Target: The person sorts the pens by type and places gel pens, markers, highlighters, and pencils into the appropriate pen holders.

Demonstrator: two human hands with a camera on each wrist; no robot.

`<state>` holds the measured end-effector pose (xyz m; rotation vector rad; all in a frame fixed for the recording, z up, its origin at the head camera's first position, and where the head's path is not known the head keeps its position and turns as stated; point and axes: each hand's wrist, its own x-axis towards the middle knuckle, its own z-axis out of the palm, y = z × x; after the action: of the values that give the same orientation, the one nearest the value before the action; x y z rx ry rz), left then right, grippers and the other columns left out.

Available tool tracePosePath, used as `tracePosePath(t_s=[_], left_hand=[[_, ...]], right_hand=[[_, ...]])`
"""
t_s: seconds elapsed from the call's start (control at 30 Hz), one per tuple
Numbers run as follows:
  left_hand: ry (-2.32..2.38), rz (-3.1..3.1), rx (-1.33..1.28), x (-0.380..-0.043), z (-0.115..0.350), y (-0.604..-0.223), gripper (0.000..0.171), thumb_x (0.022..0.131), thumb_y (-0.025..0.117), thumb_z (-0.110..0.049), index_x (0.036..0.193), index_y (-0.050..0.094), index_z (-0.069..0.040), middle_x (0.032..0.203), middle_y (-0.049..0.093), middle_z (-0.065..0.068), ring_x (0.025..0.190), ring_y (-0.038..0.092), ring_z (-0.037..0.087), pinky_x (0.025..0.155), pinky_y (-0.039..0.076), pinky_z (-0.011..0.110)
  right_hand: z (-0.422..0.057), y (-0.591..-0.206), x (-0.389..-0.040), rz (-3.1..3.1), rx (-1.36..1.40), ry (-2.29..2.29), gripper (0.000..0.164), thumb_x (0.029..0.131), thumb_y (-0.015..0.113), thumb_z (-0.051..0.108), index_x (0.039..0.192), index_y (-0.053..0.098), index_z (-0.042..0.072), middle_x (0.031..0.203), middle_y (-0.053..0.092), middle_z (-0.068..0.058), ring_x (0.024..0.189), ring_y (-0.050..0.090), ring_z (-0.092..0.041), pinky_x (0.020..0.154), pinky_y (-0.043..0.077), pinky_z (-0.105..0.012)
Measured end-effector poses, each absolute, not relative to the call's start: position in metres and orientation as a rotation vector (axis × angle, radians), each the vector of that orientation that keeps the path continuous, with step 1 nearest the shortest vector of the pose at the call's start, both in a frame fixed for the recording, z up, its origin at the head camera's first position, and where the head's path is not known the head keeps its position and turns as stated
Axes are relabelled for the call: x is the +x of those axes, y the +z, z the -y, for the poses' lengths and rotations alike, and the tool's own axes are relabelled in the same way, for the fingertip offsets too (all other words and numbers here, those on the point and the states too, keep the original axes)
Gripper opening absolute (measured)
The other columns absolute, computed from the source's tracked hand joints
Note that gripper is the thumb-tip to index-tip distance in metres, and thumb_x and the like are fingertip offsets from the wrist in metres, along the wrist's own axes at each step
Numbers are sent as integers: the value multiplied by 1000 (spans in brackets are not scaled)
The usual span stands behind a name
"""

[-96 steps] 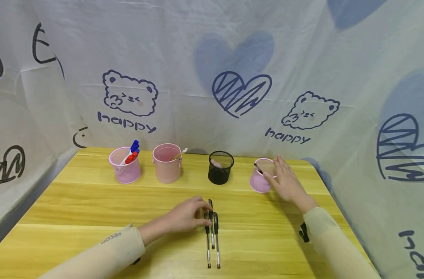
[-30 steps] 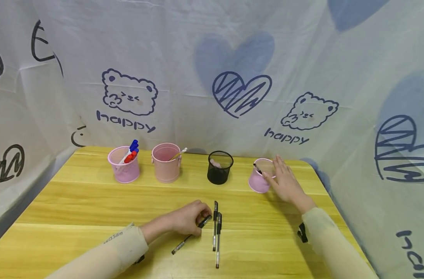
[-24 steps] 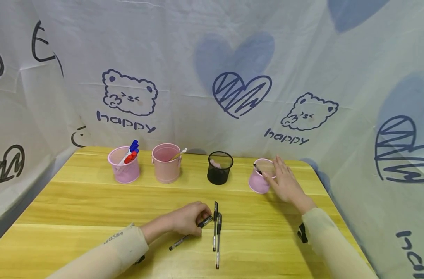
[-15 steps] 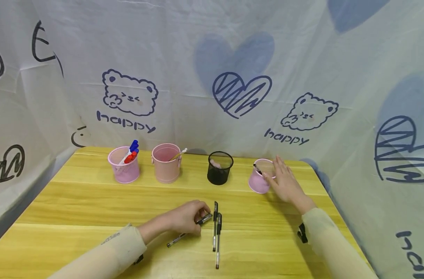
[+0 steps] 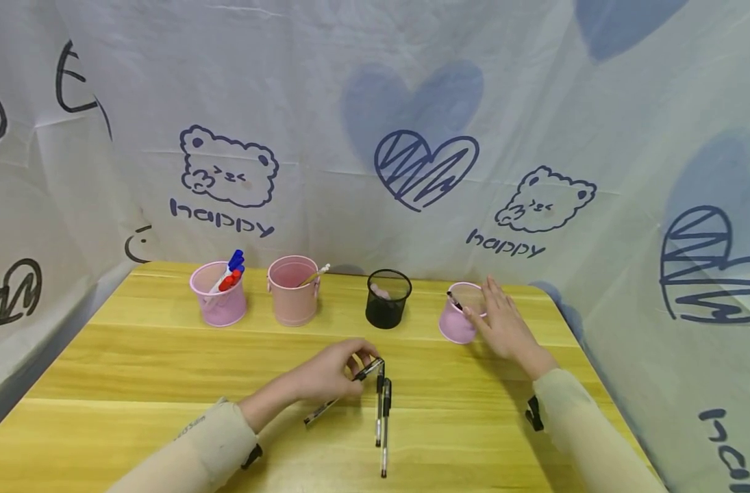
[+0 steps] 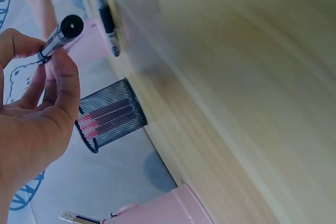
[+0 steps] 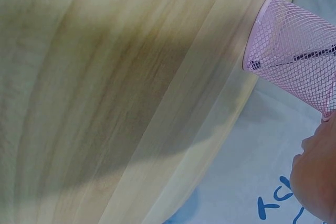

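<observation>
In the head view my left hand [image 5: 331, 373] pinches a black-capped gel pen [image 5: 322, 412] between thumb and fingers. The pen slants, its capped end up toward the right. The left wrist view shows its black end [image 6: 71, 26] facing the camera, above the fingertips. Two similar gel pens lie close together on the table, one pen [image 5: 379, 418] slightly farther back than the other pen [image 5: 385, 431]. At the right, my right hand [image 5: 507, 329] rests with straight fingers against a pink mesh cup [image 5: 456, 330], thumb near its rim. One pen [image 5: 454, 300] leans inside that cup.
Along the back of the wooden table [image 5: 165, 370] stand a pink cup [image 5: 223, 313] of blue and red markers, a pink bucket [image 5: 294, 308] with a pencil, and a black mesh cup [image 5: 383, 315] holding something pink. A printed cloth [image 5: 338, 226] hangs behind.
One of three pens lying together is now in my left hand, turned slantwise, and has lifted slightly toward the back. The other two shifted slightly. My right hand stays at the pink mesh cup.
</observation>
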<state>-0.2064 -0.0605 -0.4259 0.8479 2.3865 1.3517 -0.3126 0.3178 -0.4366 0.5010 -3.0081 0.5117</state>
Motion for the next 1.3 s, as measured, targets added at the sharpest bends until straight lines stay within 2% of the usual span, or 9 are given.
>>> tracePosePath(t_s=[0.4, 0.63, 0.93, 1.3], left_hand=[[1589, -2397, 790, -214, 41, -416, 47, 87, 67, 5, 133, 62, -8, 112, 60, 7, 95, 59, 19, 68, 56, 24], [1724, -2436, 795, -222, 25, -410, 40, 94, 68, -1, 132, 61, -9, 115, 62, 7, 95, 62, 19, 69, 58, 25], [1916, -2417, 749, -237, 3, -399, 37, 96, 71, -3, 132, 62, -7, 113, 65, 9, 93, 66, 18, 72, 60, 26], [2073, -2419, 685, -258, -23, -382, 32, 99, 71, -9, 129, 61, -8, 117, 66, 10, 99, 71, 20, 75, 62, 30]], right_hand=[[-319, -439, -314, 3031, 494, 492, 91, 109, 31, 61, 163, 7, -7, 173, -2, -24, 159, 1, -41, 129, 4, -57], [-318, -437, -314, 3017, 497, 501, 91, 109, 31, 61, 163, 9, -8, 172, 0, -25, 159, 3, -42, 129, 4, -58], [-318, -436, -312, 3017, 499, 501, 88, 110, 32, 58, 162, 9, -9, 172, 0, -26, 159, 3, -43, 129, 4, -57], [-319, -439, -314, 3010, 491, 499, 89, 109, 30, 60, 163, 9, -8, 172, 0, -26, 159, 3, -43, 129, 4, -56]])
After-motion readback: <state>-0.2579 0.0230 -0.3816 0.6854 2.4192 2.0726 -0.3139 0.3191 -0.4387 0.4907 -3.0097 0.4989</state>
